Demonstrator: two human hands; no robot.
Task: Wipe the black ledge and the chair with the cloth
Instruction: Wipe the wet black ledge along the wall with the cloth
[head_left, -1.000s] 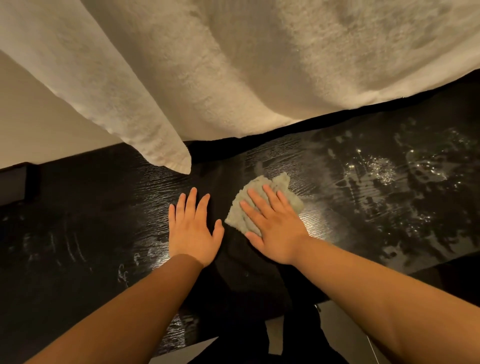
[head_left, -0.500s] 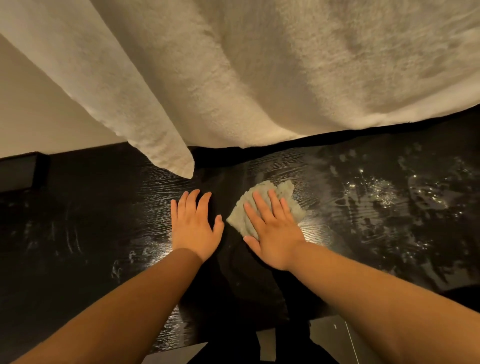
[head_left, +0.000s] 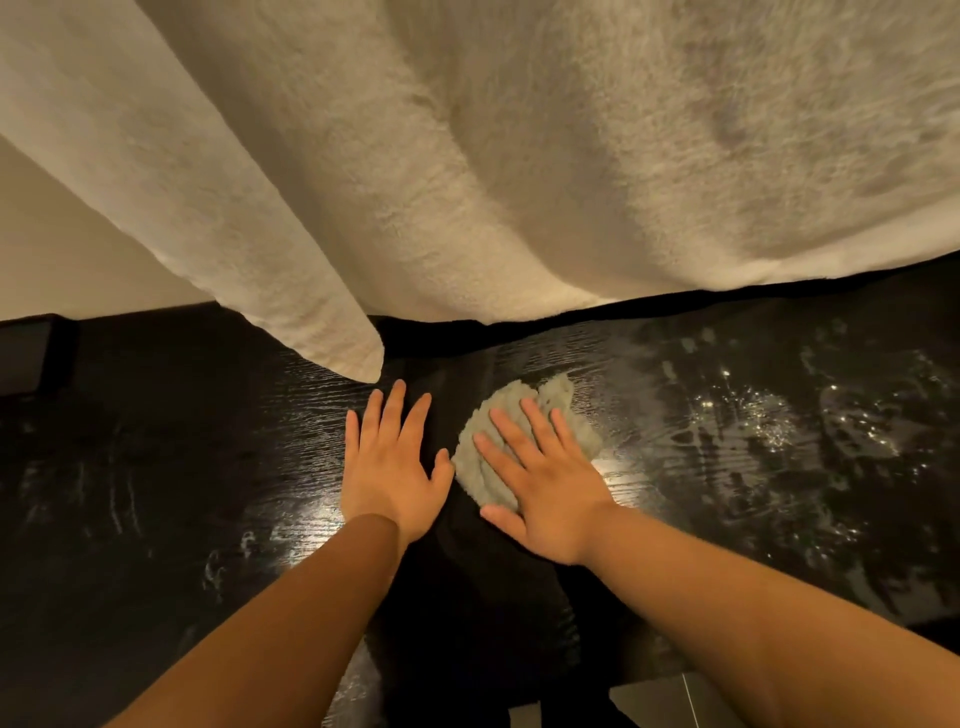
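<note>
Fingers (head_left: 524, 441) of the right hand (head_left: 545, 493) press flat on a crumpled pale-grey terry cloth (head_left: 519, 447) atop the glossy, wet-streaked black wood-grain ledge (head_left: 753, 467), left hand (head_left: 392, 467) splayed flat beside it, holding nothing.

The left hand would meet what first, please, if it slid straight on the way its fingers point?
Probably the hanging corner of the white blanket, just beyond the left hand; its height above the ledge is unclear.
</note>
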